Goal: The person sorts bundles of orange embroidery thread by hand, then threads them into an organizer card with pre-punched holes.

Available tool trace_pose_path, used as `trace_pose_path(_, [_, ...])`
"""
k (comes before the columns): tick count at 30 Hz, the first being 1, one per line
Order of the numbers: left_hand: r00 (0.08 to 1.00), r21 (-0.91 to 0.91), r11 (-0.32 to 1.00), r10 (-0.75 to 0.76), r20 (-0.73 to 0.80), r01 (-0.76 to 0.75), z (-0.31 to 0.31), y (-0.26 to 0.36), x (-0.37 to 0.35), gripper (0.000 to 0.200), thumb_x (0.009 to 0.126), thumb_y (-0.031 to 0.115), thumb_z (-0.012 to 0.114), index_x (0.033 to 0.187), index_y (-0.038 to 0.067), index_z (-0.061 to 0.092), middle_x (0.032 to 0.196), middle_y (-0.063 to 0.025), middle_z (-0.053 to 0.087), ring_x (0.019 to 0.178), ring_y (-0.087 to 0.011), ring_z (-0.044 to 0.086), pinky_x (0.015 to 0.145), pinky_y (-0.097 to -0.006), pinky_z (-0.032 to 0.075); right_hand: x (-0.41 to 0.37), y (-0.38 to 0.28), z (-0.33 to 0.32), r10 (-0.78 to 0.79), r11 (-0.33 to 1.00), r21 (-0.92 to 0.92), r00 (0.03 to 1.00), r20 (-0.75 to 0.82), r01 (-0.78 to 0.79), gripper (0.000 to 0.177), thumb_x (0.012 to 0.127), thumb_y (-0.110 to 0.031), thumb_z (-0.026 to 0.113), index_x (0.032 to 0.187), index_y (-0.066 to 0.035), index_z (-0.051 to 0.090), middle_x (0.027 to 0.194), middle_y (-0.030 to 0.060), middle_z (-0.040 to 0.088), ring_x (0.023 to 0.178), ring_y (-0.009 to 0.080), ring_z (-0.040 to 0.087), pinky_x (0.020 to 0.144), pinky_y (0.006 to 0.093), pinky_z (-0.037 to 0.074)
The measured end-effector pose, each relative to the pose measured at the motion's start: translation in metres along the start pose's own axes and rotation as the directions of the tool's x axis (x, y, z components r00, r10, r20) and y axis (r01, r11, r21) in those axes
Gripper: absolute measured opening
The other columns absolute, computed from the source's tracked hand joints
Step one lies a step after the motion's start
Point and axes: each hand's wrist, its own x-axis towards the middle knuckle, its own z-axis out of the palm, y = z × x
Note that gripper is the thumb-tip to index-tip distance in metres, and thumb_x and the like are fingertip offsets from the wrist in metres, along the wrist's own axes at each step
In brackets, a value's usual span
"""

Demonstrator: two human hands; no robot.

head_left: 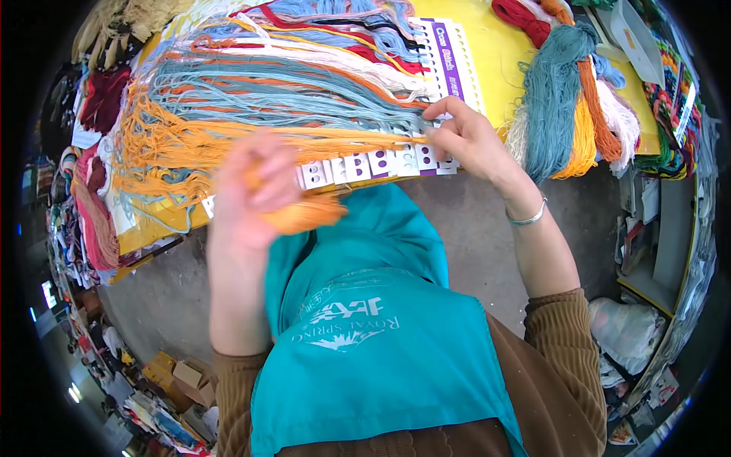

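My left hand, smeared by motion, is closed round orange thread, and a loose orange hank hangs from it over the table's front edge. My right hand is at the right end of the orange strands, thumb and forefinger pinching them beside a punched white card. Orange, teal, white, red and blue threads lie in long rows to the left of the cards. A purple and white card strip with holes along its edges lies behind my right hand. Small white cards with printed shapes line the front edge.
The yellow table holds hanks of teal, yellow, rust and white thread at its right end. A white tray stands at the back right. More coloured hanks hang at the left. A cardboard box is on the floor.
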Motion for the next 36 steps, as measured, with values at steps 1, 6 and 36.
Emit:
trace_pose_path(1, [0.992, 0.021, 0.994, 0.109, -0.063, -0.108, -0.002, 0.022, -0.016, 0.025, 0.097, 0.019, 0.047, 0.073, 0.013, 0.045, 0.059, 0.0055, 0.040, 0.039, -0.0047, 0.037, 0.034, -0.0195, 0.027, 0.001, 0.001, 0.000, 0.006, 1.000, -0.011, 1.000, 0.006, -0.006, 0.024, 0.087, -0.016, 0.060, 0.106, -0.001, 0.056, 0.060, 0.0019, 0.058, 0.056, 0.0074, 0.052, 0.052, 0.0259, 0.039])
trace_pose_path(6, [0.811, 0.060, 0.826, 0.561, -0.165, -0.560, -0.078, 0.134, -0.062, 0.018, 0.099, 0.018, 0.045, 0.092, 0.004, 0.055, 0.079, -0.0033, 0.054, 0.054, -0.0075, 0.047, 0.046, -0.0215, 0.038, 0.001, -0.003, 0.001, 0.032, 0.998, -0.055, 0.999, 0.006, -0.032, 0.023, 0.086, -0.014, 0.059, 0.106, -0.002, 0.056, 0.060, 0.0016, 0.058, 0.058, 0.0073, 0.054, 0.054, 0.0247, 0.040])
trace_pose_path(36, [0.943, 0.315, 0.896, 0.334, -0.011, -0.314, -0.020, -0.048, -0.025, 0.055, 0.099, 0.033, 0.036, 0.138, -0.005, 0.039, 0.141, -0.0171, 0.044, 0.131, -0.0246, 0.042, 0.109, -0.0380, 0.032, -0.019, -0.057, 0.141, -0.069, 0.617, 0.786, 0.998, 0.005, 0.039, 0.002, 0.092, -0.006, 0.059, 0.091, -0.005, 0.060, 0.070, -0.0007, 0.059, 0.052, 0.0027, 0.042, 0.047, 0.0187, 0.031])
